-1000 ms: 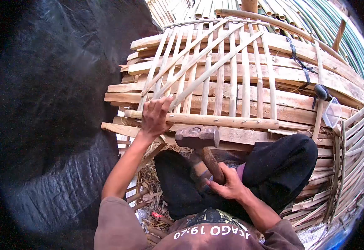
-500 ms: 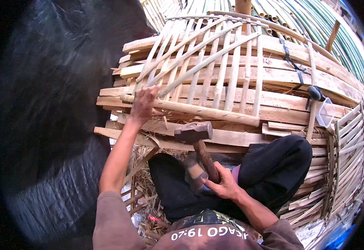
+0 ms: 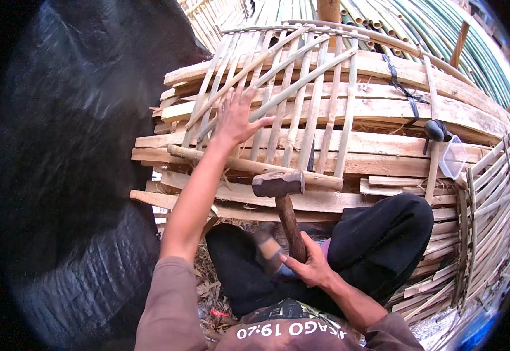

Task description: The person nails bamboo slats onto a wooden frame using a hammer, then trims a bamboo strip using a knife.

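Moves the left hand (image 3: 235, 120) off the left end of the near rail (image 3: 240, 164), compared with half a second ago, and up over the slatted panel (image 3: 304, 85). Spreads that hand wide, thumb out to the right, other fingers pointing away, with no hold on anything; cannot tell from this angle about contact between palm and panel. Leaves the rail's left end free of any grip, so probably drops the steadying there and gives attention, at least for the moment, to the left middle of the panel.

Keeps the right hand (image 3: 312, 263) closed around the wooden handle of the hammer (image 3: 288, 216), low above the dark trousers (image 3: 383, 234), heavy head uppermost and overlapping the rail in view. Cannot confirm any contact between head and rail. Seems, by judgement, to carry the hammer rather than strike with it.

Has the panel lying across stacked wooden planks (image 3: 383, 143), slats running away from the body, near rail slanting down to the right. Has also a blurred object (image 3: 270, 248) beside the handle, too indistinct to name; a black sheet (image 3: 91, 146) at the left; a clear plastic box (image 3: 453, 159) well off to the right.
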`<state>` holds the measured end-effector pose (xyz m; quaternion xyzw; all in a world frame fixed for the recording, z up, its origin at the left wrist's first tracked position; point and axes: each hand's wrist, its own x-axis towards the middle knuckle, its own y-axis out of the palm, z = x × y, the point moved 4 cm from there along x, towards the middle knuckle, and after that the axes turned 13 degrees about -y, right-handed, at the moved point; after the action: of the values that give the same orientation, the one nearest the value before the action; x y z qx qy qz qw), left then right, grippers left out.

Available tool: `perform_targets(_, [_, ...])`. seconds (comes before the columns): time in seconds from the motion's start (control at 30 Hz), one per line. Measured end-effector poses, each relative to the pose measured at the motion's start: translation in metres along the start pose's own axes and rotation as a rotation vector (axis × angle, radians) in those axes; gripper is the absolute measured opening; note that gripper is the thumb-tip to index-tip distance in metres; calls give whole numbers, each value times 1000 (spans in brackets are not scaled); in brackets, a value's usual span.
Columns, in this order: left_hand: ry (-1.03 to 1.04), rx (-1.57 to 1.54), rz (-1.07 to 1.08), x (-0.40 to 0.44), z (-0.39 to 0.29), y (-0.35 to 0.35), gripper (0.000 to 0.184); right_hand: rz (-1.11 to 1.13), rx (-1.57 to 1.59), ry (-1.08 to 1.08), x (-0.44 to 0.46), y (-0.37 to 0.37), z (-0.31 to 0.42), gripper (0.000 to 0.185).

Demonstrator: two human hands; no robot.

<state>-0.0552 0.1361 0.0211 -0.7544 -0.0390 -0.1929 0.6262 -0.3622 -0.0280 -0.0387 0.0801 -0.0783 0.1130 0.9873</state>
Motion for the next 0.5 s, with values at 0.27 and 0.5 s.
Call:
perform_targets(0.27, [-101,0,-39,24,3,33,97,-38,26,39,6,-7,11,39])
perform_targets(0.5, [20,-125,-407,19,-8,-11,65,-67,169,151,8,-11,23,41])
